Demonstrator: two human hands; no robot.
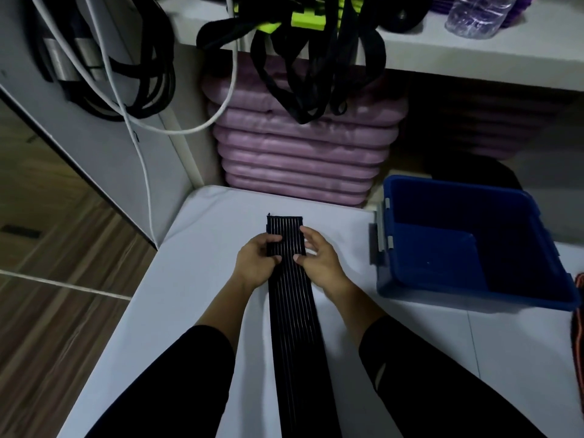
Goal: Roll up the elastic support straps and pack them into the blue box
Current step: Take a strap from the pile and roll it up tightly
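A long black ribbed strap (294, 311) lies flat along the middle of the white tabletop (196, 279), running from the near edge of the view straight away from the person to a squared-off far end. Both hands meet on it close to that far end, with only a short piece of strap showing beyond the fingers. The left hand (256, 263) grips the strap's left edge, its fingers curled over the top of the ribbing and the thumb laid across it lower down. The right hand (319, 260) pinches the right edge, fingertips resting on the top face and the thumb pressed in from the side. The two hands sit level with each other, the width of the strap between them, and the forearms in black sleeves (177, 374) run along either side of its length. The blue box (448, 257) stands open on the tabletop to the right of the right hand, near but not touching it or the strap. Behind the tabletop a stack of purple cushions (303, 147) sits under a white shelf (474, 55), from which a tangle of black webbing (309, 77) hangs down. A white cable (139, 140) loops down the wall on the left, and a clear plastic bottle (474, 14) stands on the shelf
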